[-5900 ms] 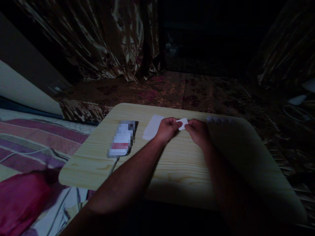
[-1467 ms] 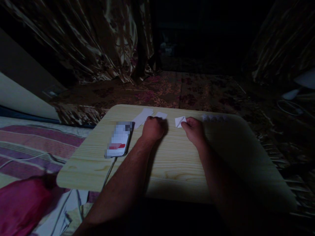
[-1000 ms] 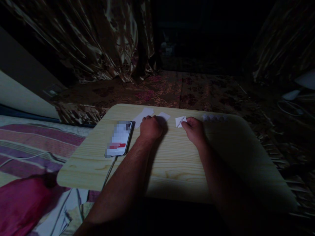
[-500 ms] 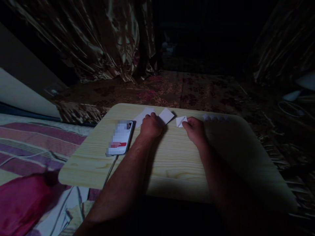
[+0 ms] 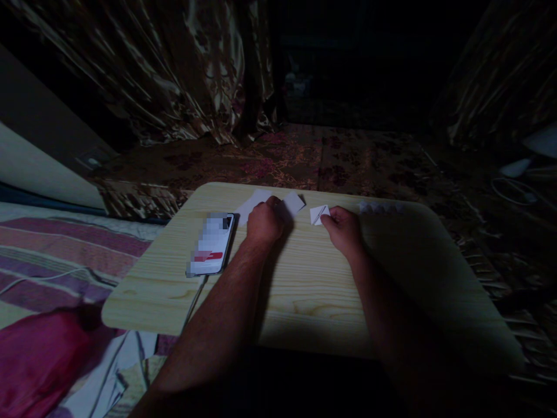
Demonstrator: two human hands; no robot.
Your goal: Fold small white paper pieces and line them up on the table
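My left hand (image 5: 264,222) is closed, its fingers curled over a small white piece of paper (image 5: 293,204) that sticks out on their right side. More white paper (image 5: 253,203) lies flat on the table just behind and to the left of that hand. My right hand (image 5: 344,231) pinches a small folded white paper (image 5: 319,214) between thumb and fingers; a diagonal fold line shows on its face. Beyond the right hand, several small folded paper pieces (image 5: 381,208) sit in a row near the table's far edge. The left fingertips are partly hidden.
A phone (image 5: 211,244) with a lit screen lies on the wooden table (image 5: 313,290), left of my forearm, its cable running off the near edge. A striped bed cover (image 5: 65,249) and a pink cloth (image 5: 43,360) are at left. Patterned curtains (image 5: 209,69) hang behind.
The paper at my left hand has shifted slightly left and shows less. My left hand has moved a little left. My right hand keeps its pinch on the folded paper, almost unmoved.
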